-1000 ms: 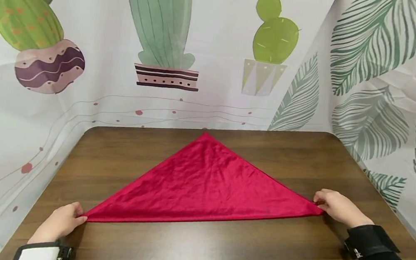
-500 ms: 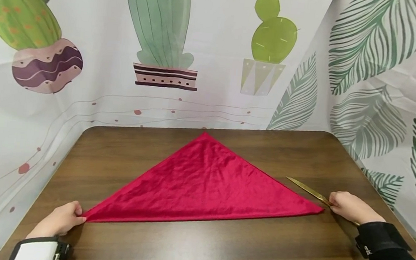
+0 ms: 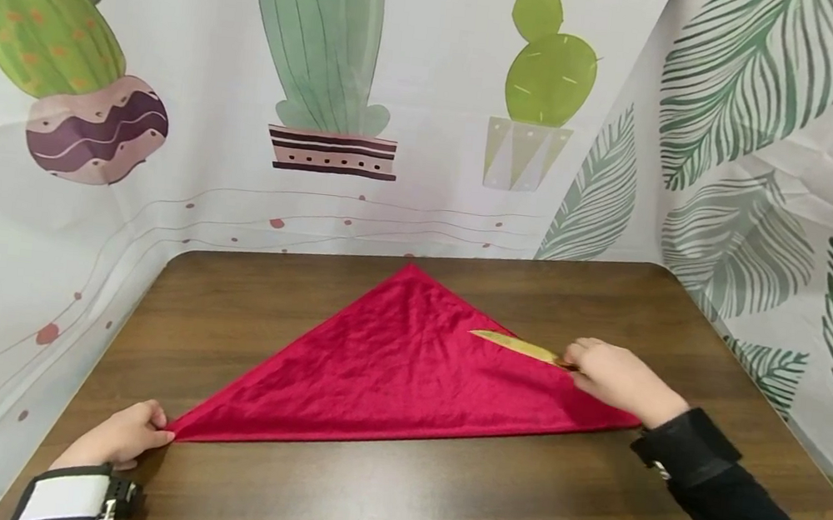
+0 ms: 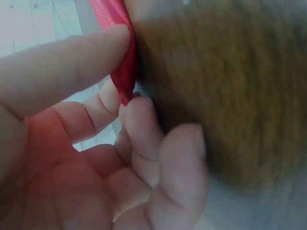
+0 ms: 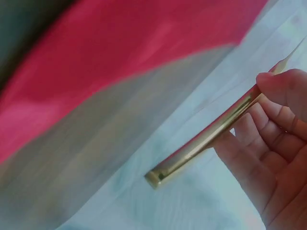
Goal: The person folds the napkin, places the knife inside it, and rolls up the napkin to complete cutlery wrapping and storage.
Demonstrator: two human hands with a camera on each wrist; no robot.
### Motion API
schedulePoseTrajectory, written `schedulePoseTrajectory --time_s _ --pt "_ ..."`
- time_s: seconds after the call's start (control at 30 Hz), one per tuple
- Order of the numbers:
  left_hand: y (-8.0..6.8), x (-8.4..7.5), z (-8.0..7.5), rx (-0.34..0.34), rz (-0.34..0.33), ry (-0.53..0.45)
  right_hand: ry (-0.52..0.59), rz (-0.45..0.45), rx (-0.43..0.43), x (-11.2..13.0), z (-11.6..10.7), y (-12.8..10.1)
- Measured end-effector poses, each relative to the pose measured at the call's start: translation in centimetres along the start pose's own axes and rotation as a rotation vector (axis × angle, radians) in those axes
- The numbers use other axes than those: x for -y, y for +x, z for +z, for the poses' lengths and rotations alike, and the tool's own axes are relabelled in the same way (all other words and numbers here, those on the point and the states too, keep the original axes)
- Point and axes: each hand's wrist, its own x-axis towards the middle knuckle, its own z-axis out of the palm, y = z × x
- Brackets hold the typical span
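Note:
A red cloth (image 3: 375, 373) with a soft sheen lies as a wide triangle on the brown table, its peak pointing to the far edge. My left hand (image 3: 117, 436) pinches the left corner; in the left wrist view the thumb (image 4: 72, 64) presses the red tip against a finger. Above the right part of the cloth, my right hand (image 3: 619, 380) grips a gold table knife (image 3: 517, 345), its blade pointing left. The right wrist view shows the knife's gold handle (image 5: 206, 136) between thumb and fingers, its butt end sticking out past the hand.
The wooden table (image 3: 394, 492) has rounded far corners. Right behind it hangs a white backdrop (image 3: 450, 71) printed with cacti and leaves. Dark straps circle both wrists.
The right hand was at the cloth's right corner, then held the knife just beyond it. Now it has swung left with the knife over the cloth. The left hand stays put.

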Motion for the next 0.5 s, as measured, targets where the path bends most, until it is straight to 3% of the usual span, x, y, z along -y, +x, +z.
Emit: schedulePoseTrajectory --time_s 0.23,0.5 --pt "-0.2 0.0 -0.1 0.019 -0.013 -0.065 0.073 -0.144 0.133 6.5 1.9 6.0" --pt "-0.8 0.1 -0.2 0.016 0.008 -0.105 0.031 -0.284 0.274 11.3 4.3 8.9"
